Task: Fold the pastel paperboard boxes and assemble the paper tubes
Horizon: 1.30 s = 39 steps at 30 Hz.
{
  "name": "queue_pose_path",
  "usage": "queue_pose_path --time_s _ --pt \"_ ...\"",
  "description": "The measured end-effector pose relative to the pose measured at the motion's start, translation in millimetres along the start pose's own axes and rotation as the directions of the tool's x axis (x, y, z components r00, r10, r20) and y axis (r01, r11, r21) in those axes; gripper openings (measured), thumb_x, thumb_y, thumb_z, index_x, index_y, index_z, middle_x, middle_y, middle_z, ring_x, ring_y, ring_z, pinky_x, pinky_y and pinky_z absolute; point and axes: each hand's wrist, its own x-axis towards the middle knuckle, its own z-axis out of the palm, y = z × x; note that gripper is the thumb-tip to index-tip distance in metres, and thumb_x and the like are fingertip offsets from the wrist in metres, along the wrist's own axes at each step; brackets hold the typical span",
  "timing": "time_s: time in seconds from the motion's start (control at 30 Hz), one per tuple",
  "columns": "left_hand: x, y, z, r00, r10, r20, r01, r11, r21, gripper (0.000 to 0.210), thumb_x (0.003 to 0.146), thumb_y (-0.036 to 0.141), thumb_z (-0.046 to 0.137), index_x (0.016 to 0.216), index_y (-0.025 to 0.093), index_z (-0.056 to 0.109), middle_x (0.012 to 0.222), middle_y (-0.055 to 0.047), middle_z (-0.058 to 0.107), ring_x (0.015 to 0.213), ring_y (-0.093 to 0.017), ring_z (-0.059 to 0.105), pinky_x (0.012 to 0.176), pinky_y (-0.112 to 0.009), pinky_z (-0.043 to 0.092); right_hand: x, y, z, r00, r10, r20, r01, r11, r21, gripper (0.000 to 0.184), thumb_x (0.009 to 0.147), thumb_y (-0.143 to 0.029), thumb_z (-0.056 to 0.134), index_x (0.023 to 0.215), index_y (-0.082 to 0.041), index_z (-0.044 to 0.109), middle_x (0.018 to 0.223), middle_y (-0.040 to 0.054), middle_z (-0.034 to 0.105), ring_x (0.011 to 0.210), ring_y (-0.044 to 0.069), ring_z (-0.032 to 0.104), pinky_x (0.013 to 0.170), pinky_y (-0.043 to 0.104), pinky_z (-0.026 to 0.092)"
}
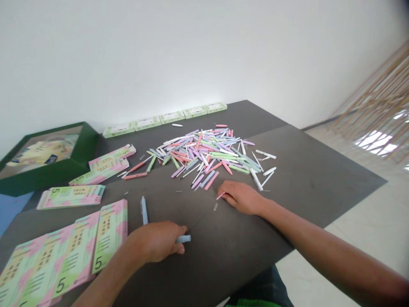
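My left hand (159, 242) is closed around a light blue pen barrel (183, 238), whose end sticks out past the fingers. Just behind that hand lies an assembled light blue pen (144, 209). My right hand (238, 196) rests at the near edge of the pile of pen parts (204, 155), pinching a thin pink pen part (220, 195); the fingers hide much of it. A small clear tube (215, 207) lies below its fingertips. The pile mixes pink, green, purple, blue and white barrels with thin white refills.
Green-and-pink pen boxes (110, 234) overlap at the left, with more flat boxes (72, 197) behind them. A dark green box (76, 147) holding plastic packaging stands at the far left. Several small green boxes (147, 123) line the wall. The dark table (335, 170) ends at the right.
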Motion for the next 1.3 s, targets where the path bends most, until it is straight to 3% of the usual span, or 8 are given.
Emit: queue_pose_path --time_s 0.17,0.43,0.53,0.63,0.73,0.97,1.3 --pt "2 -1 2.0 0.999 -0.019 0.036 0.017 0.998 0.056 0.049 0.081 0.033 0.053 0.127 0.017 0.052 0.108 -0.016 0.067 0.094 -0.031 0.064 0.072 -0.036 0.049 4 -23 7 0.997 0.080 -0.012 -0.077 0.984 0.163 0.014 0.083 -0.012 0.046 0.092 -0.018 0.055 0.090 0.0043 0.059 0.079 0.015 0.053 0.071 0.026 0.039" --pt "-2 1 0.1 0.998 -0.032 0.046 0.029 0.996 0.081 0.049 0.082 0.033 0.052 0.128 0.018 0.051 0.107 -0.016 0.067 0.094 -0.032 0.064 0.071 -0.037 0.050 33 -37 12 0.992 -0.065 0.106 0.039 0.972 0.231 0.014 0.080 -0.011 0.050 0.090 -0.016 0.057 0.084 0.0034 0.059 0.077 0.015 0.052 0.069 0.025 0.037" --pt "-6 1 -2.3 0.999 -0.040 0.024 0.038 0.997 0.069 0.048 0.083 0.034 0.051 0.128 0.019 0.051 0.107 -0.015 0.068 0.095 -0.032 0.064 0.072 -0.038 0.049 32 -34 4 0.997 -0.013 0.074 -0.009 0.957 0.290 0.014 0.080 -0.011 0.050 0.091 -0.016 0.057 0.081 0.0021 0.058 0.071 0.012 0.051 0.064 0.022 0.036" --pt "-7 0 -2.8 0.998 -0.056 0.020 0.054 0.996 0.070 0.049 0.083 0.036 0.051 0.129 0.020 0.050 0.108 -0.014 0.067 0.095 -0.032 0.064 0.073 -0.038 0.049 19 -31 -1 0.989 0.145 -0.027 -0.134 0.963 0.235 0.011 0.079 -0.009 0.051 0.087 -0.015 0.057 0.083 0.0024 0.056 0.072 0.012 0.050 0.065 0.022 0.036" --pt "-5 -1 -2.0 0.999 -0.036 0.027 0.033 0.996 0.078 0.050 0.082 0.036 0.051 0.130 0.019 0.050 0.110 -0.015 0.066 0.096 -0.033 0.063 0.072 -0.038 0.049 -1 -34 1 0.972 0.233 -0.007 -0.229 0.962 0.146 0.009 0.082 -0.012 0.050 0.087 -0.017 0.056 0.085 0.0028 0.054 0.074 0.013 0.049 0.067 0.024 0.036" --pt "-6 2 -0.6 0.998 -0.050 0.033 0.048 0.997 0.068 0.052 0.082 0.036 0.050 0.131 0.019 0.049 0.110 -0.014 0.066 0.097 -0.032 0.062 0.073 -0.037 0.048 -14 -37 18 0.968 0.249 -0.043 -0.252 0.965 -0.078 0.013 0.090 -0.020 0.043 0.084 -0.016 0.053 0.085 0.0054 0.052 0.084 0.016 0.048 0.075 0.028 0.038" --pt "-6 0 -1.6 0.997 -0.068 0.036 0.066 0.996 0.064 0.052 0.082 0.037 0.049 0.131 0.019 0.048 0.113 -0.014 0.065 0.098 -0.031 0.062 0.075 -0.037 0.048 -15 -40 22 0.976 0.210 -0.053 -0.214 0.971 -0.105 0.014 0.090 -0.022 0.043 0.084 -0.016 0.054 0.085 0.0052 0.051 0.084 0.016 0.048 0.076 0.028 0.037"
